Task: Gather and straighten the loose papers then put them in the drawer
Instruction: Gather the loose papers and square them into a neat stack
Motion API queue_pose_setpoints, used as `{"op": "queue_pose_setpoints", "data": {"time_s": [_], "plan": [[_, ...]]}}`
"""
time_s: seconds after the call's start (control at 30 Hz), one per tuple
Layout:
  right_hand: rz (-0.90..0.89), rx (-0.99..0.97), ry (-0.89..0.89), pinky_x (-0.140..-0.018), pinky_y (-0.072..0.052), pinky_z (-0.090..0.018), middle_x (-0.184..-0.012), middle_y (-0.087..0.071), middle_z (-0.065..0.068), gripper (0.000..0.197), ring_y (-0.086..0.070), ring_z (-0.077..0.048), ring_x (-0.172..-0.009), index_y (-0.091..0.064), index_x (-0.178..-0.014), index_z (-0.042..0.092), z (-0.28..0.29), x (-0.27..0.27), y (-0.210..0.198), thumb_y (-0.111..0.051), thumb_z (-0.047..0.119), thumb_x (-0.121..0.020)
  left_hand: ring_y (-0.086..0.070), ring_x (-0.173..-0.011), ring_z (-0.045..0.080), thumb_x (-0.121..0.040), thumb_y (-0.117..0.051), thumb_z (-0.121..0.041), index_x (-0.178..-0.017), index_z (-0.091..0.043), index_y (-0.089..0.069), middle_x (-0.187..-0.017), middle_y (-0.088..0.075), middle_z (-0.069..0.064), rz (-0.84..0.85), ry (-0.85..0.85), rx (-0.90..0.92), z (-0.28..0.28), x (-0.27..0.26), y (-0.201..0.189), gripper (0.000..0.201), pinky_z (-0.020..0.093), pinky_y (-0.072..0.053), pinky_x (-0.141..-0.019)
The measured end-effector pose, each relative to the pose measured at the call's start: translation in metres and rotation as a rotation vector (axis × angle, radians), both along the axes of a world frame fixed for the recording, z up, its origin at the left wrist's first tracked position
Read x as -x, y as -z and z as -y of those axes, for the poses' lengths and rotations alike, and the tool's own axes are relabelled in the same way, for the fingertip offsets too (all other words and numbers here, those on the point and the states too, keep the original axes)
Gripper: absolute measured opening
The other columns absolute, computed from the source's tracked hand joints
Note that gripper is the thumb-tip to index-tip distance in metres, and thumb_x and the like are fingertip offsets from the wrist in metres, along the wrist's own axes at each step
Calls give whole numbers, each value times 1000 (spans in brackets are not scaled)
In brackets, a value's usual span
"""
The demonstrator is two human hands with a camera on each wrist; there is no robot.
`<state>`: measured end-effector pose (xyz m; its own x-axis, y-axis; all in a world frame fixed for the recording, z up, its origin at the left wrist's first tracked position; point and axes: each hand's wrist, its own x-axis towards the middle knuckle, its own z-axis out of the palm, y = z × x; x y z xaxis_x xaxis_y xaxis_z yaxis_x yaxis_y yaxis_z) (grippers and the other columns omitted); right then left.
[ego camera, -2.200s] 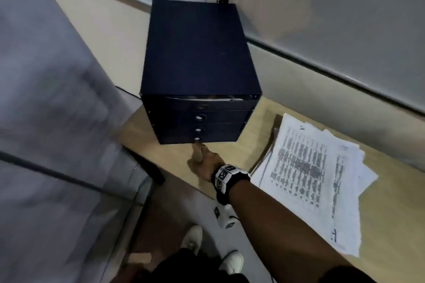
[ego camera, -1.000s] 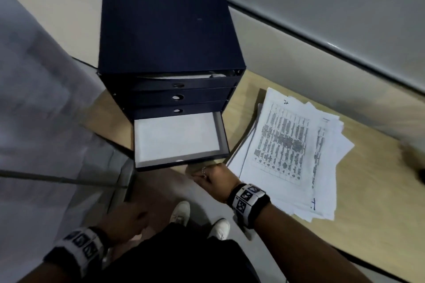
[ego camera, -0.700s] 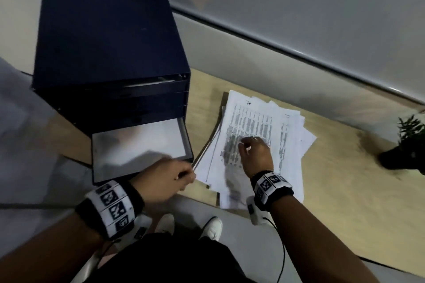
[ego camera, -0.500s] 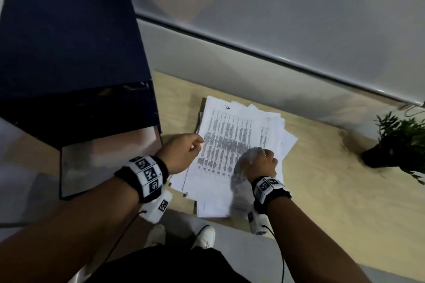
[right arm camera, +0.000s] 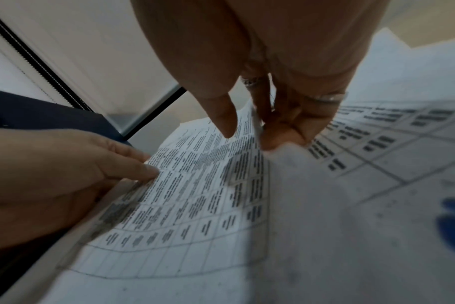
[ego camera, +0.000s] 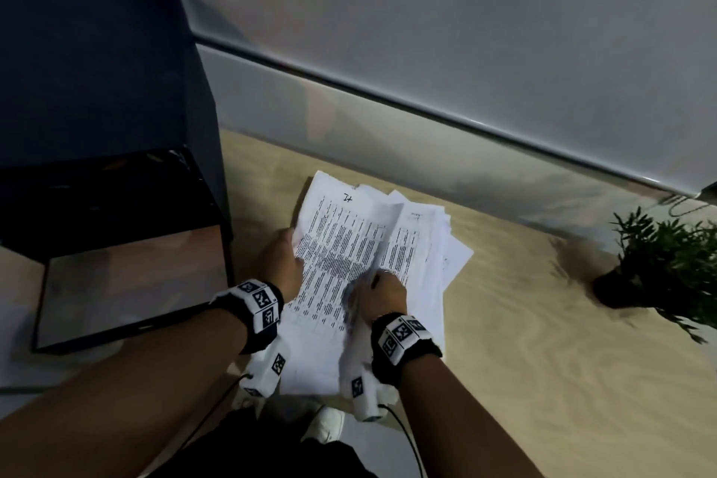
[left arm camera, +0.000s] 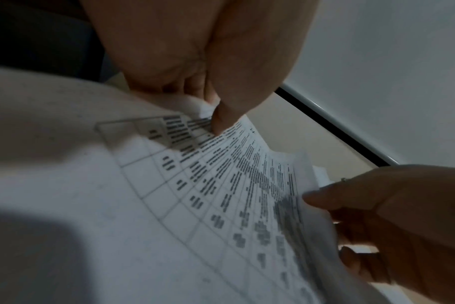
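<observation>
A loose pile of printed papers (ego camera: 411, 244) lies fanned out on the wooden desk (ego camera: 543, 361). My left hand (ego camera: 293, 244) pinches the left edge of the top sheets (left arm camera: 221, 174), thumb on top. My right hand (ego camera: 378, 277) pinches their right edge (right arm camera: 221, 174) between thumb and fingers. The held sheets bow upward between both hands, and more sheets lie spread beneath to the right. At the left stands a dark blue drawer unit (ego camera: 97, 81), its bottom drawer (ego camera: 132, 283) pulled out and lined pale inside.
A small potted plant (ego camera: 667, 264) stands at the desk's right side. A grey wall panel (ego camera: 426, 151) runs behind the papers. The desk's front edge is just under my wrists, with my white shoes (ego camera: 326, 423) on the floor below.
Earlier my right hand pulled the bottom drawer open. Both hands then moved onto the pile, took the top sheets by their side edges and raised them.
</observation>
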<state>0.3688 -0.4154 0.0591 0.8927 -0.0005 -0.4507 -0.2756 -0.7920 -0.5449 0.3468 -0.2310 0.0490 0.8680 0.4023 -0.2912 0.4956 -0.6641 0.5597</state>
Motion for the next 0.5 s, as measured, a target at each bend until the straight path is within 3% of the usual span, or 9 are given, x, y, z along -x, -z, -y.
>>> {"op": "queue_pose_setpoints", "data": {"time_s": [0.07, 0.1, 0.17, 0.23, 0.3, 0.4, 0.5], "plan": [[-19, -44, -36, -69, -44, -23, -98, -71, -9, 16, -61, -21, -84, -68, -98, 8, 0, -1, 2, -56, 17, -93, -59, -118, 34, -92, -66, -20, -136, -8, -49, -132, -61, 16, -40, -24, 34, -4, -7, 0, 49, 35, -47, -96], [-4, -52, -20, -71, -45, -24, -99, -71, -8, 16, -62, -22, -87, -68, -99, 10, 3, -1, 2, -55, 18, -93, -62, -114, 34, -90, -69, -24, -129, -6, -54, -126, -64, 16, -65, -15, 55, -8, -11, 0, 46, 33, -48, -92], [68, 67, 89, -83, -49, -32, -114, -64, -10, 24, -60, -29, -105, -64, -108, 15, 13, -4, 4, -53, 28, -92, -64, -106, 32, -86, -74, -24, -117, -2, -62, -116, -68, 15, -106, -14, 87, -18, -15, 0, 40, 29, -47, -83], [50, 238, 244, -95, -43, -42, -131, -49, -11, 44, -47, -36, -120, -55, -124, 15, 27, -6, 4, -55, 40, -87, -65, -102, 29, -80, -79, -22, -112, -3, -61, -112, -68, 9, -112, -46, 120, -30, -17, 3, 42, 28, -49, -84], [-36, 317, 234, -98, -40, -43, -135, -45, -12, 49, -42, -37, -124, -52, -128, 13, 30, -7, 10, -54, 41, -88, -65, -98, 27, -73, -83, -28, -110, -6, -57, -112, -67, 5, -128, -31, 156, -35, -19, 4, 50, 34, -55, -87], [34, 260, 67, -91, -46, -37, -122, -59, -17, 32, -52, -36, -114, -63, -113, 8, 17, -8, 17, -43, 24, -94, -65, -101, 30, -77, -74, -43, -118, -10, -47, -110, -60, 2, -246, 68, 99, -27, -19, 0, 60, 34, -55, -84], [92, 98, 150, -82, -51, -35, -103, -68, -21, 27, -62, -36, -101, -69, -95, 1, 15, -12, 12, -46, 14, -95, -66, -101, 31, -81, -71, -37, -118, -6, -55, -116, -66, 9, -213, 82, 37, -25, -21, 0, 51, 37, -55, -87]]}}
